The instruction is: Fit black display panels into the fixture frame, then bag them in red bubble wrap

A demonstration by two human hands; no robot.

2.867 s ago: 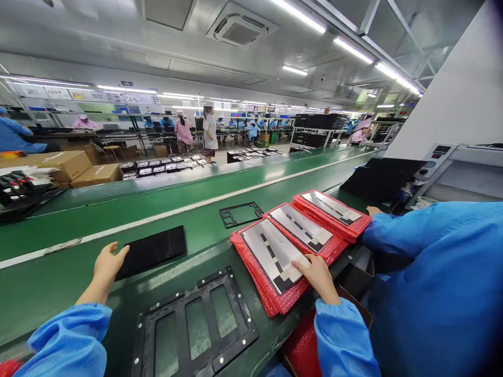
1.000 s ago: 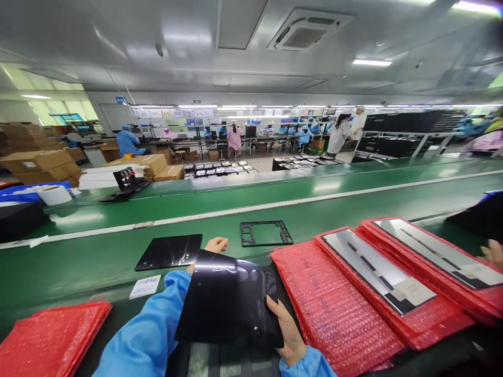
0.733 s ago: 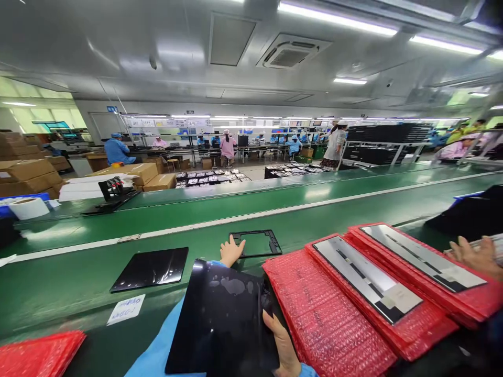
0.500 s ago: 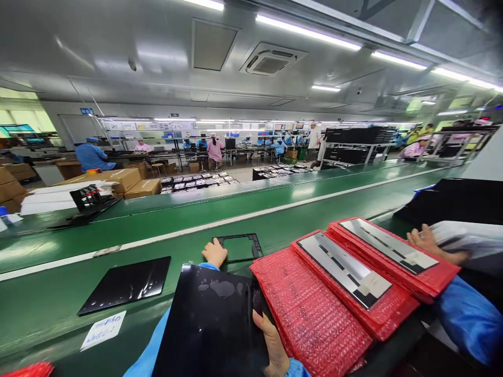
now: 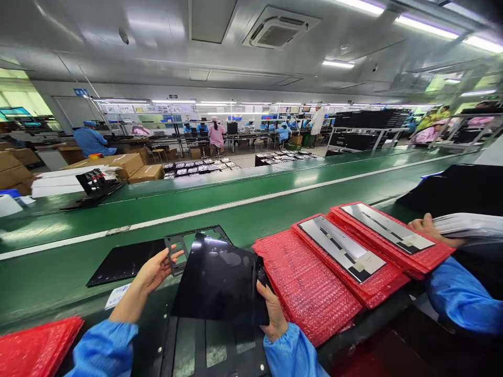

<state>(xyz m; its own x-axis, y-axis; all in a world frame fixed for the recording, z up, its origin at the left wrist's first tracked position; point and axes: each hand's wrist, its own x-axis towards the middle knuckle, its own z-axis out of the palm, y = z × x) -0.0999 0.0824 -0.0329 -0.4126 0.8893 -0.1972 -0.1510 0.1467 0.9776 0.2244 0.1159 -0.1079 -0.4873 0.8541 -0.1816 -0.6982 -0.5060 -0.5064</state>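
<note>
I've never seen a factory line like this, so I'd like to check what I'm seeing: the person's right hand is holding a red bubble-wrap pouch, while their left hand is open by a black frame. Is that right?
Not quite. The head view shows the right hand holding a glossy black panel, not the red bubble-wrap pouch, which lies beside it. The left hand is open by the black frame, as you said.

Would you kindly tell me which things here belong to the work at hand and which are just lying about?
In use: glossy black panel gripped by the right hand; black frame beside the left hand.
Lying about: red bubble-wrap packs; black sheet; paper note.
</note>
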